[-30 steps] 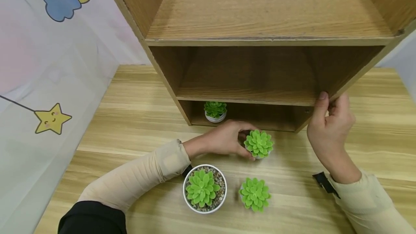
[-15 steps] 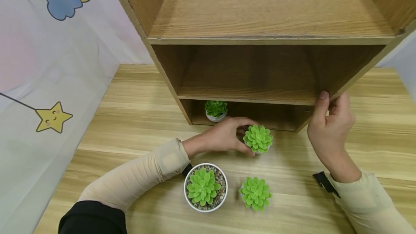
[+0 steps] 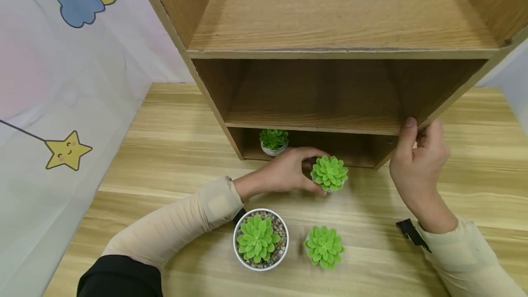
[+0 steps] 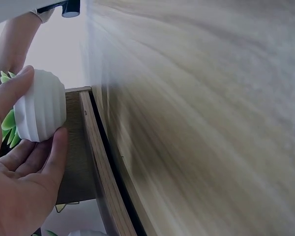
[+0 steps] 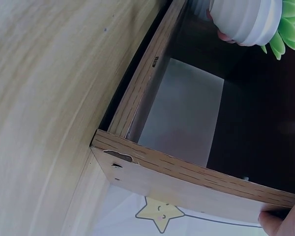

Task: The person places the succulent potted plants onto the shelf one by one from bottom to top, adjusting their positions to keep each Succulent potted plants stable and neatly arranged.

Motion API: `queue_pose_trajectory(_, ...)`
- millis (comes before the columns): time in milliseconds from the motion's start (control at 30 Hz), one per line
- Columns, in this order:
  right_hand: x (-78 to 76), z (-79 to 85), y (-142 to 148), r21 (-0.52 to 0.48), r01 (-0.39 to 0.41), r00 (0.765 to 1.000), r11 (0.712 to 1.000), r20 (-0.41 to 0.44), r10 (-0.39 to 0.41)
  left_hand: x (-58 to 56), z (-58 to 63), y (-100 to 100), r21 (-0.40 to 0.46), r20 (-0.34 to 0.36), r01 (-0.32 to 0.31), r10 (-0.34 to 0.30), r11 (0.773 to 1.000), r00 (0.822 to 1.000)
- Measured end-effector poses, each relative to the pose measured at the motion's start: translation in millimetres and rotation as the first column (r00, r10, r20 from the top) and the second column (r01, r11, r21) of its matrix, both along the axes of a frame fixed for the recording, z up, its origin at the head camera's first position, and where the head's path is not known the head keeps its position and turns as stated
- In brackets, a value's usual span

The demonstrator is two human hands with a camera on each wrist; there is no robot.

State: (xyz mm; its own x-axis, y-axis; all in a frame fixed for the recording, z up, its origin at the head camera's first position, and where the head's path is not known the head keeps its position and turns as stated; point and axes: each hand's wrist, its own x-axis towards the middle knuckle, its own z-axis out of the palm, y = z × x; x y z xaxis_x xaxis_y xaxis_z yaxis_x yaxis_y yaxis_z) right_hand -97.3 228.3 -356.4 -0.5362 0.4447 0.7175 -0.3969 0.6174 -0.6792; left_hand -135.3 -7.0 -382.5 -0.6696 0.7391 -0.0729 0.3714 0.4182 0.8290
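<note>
My left hand [image 3: 284, 173] holds a small succulent [image 3: 329, 173] between thumb and fingers, in front of the wooden shelf's [image 3: 342, 54] lowest compartment. Its ribbed white pot [image 4: 42, 105] shows in the left wrist view, apart from the table and near the shelf's bottom board [image 4: 105, 167]. With its thumb in front and fingers behind, my right hand [image 3: 418, 168] grips the edge of the shelf's right side panel. A second small succulent [image 3: 273, 140] stands inside the lowest compartment, on the left, its top partly under the middle board.
On the table [image 3: 181, 150], nearer to me, stand a larger white pot of pebbles with a succulent [image 3: 256, 238] and a small succulent [image 3: 324, 247] to its right. A printed cloth wall [image 3: 24, 196] borders the table on the left.
My left hand has carried the small succulent slightly away from me, closer to the lowest compartment. My right hand keeps its place on the side panel.
</note>
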Motion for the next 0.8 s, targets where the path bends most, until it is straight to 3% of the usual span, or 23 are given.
queue_pose_trajectory(333, -0.4, -2.2, 1.9, 0.004, -0.008, 1.000, 1.000, 0.007, 0.008, 0.0, 1.8, 3.0, 0.050, 0.052, -0.025, 0.023, 0.998, 0.998)
queue_pose_trajectory(800, 0.5, -0.1, 1.0, 0.015, 0.003, 1.000, 1.000, 0.005, -0.003, -1.4, -0.6, 5.9, 0.070, 0.052, -0.036, 0.033, 0.997, 0.998)
